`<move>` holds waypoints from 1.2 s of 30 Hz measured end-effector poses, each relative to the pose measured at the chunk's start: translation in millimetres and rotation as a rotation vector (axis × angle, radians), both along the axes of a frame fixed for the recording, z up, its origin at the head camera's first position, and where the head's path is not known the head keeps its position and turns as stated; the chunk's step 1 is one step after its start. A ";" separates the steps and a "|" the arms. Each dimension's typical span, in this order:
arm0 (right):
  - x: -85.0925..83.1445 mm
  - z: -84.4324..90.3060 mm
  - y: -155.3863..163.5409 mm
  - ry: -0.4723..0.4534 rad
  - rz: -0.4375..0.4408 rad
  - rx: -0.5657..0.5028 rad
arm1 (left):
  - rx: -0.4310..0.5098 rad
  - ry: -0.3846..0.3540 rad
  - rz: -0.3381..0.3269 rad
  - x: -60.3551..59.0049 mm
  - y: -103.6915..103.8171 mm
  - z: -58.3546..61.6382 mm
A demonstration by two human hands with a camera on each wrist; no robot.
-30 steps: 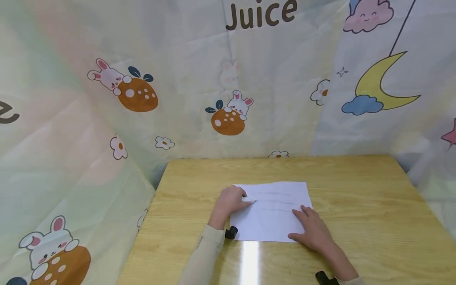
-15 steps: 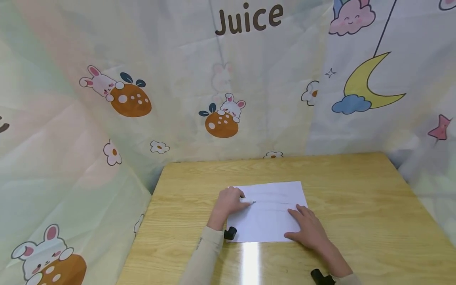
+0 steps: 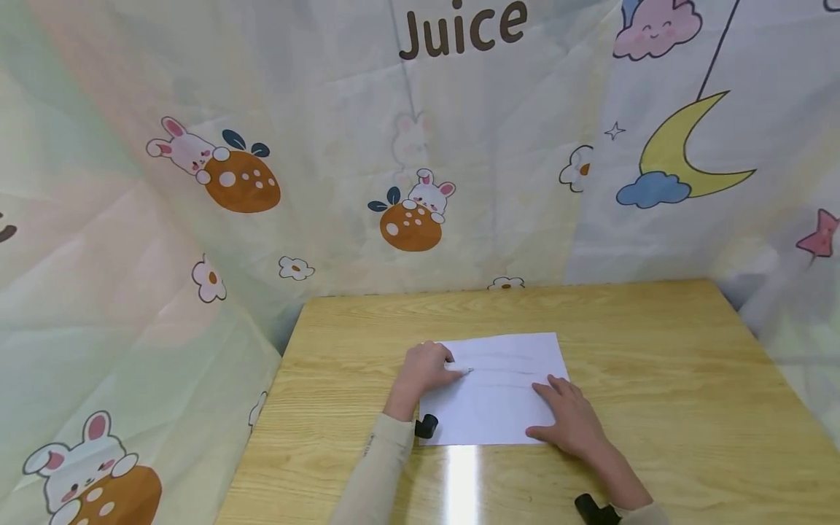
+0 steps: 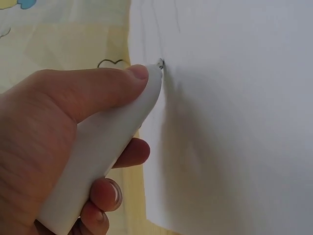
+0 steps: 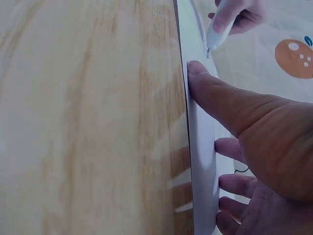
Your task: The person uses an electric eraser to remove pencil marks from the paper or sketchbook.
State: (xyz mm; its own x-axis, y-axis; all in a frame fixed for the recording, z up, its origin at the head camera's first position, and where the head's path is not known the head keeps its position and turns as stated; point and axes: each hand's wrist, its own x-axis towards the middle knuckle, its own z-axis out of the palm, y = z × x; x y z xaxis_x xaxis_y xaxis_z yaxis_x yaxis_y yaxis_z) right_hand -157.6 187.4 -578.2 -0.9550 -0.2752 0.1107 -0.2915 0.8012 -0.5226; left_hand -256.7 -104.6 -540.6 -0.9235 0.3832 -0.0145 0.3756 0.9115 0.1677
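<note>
A white sheet of paper (image 3: 492, 415) lies on the wooden table with several faint lines running across its upper half. My left hand (image 3: 428, 366) is over its left edge and grips a thick white pen-shaped tool (image 4: 110, 132). In the left wrist view the thumb lies along the tool near its front, and the other fingers curl beneath. Its small metal tip (image 4: 160, 63) meets the paper at one of the lines. My right hand (image 3: 574, 419) rests on the sheet's right side with fingers and thumb spread. The right wrist view shows the thumb right at the paper's edge.
The wooden table (image 3: 676, 364) extends around the sheet on all sides. Behind it and at the left hangs a cloth backdrop (image 3: 328, 182) printed with rabbits and fruit. Black wrist devices sit at the left cuff (image 3: 426, 426) and right cuff (image 3: 595, 510).
The head view has shifted slightly. The left hand and its tool have crept a little to the right over the paper. My right hand keeps its place on the sheet.
</note>
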 end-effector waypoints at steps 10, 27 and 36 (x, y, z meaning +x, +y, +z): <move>1.2 2.8 -0.1 -0.016 -0.005 0.005 | 0.020 -0.024 0.007 3.3 -0.9 2.2; -0.6 -4.2 1.3 -0.019 0.001 0.017 | -0.015 -0.056 -0.023 -5.7 5.5 4.1; -1.6 -5.3 2.6 -0.010 -0.006 0.015 | -0.002 -0.066 -0.065 -12.4 12.1 0.8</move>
State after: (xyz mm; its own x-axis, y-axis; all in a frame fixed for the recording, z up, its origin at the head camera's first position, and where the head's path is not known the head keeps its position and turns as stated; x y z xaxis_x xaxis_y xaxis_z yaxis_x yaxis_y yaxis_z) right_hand -159.2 189.9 -583.5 -0.9577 -0.2711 0.0968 -0.2814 0.8105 -0.5137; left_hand -269.2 -92.5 -539.8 -0.8938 0.4421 -0.0755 0.4220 0.8860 0.1921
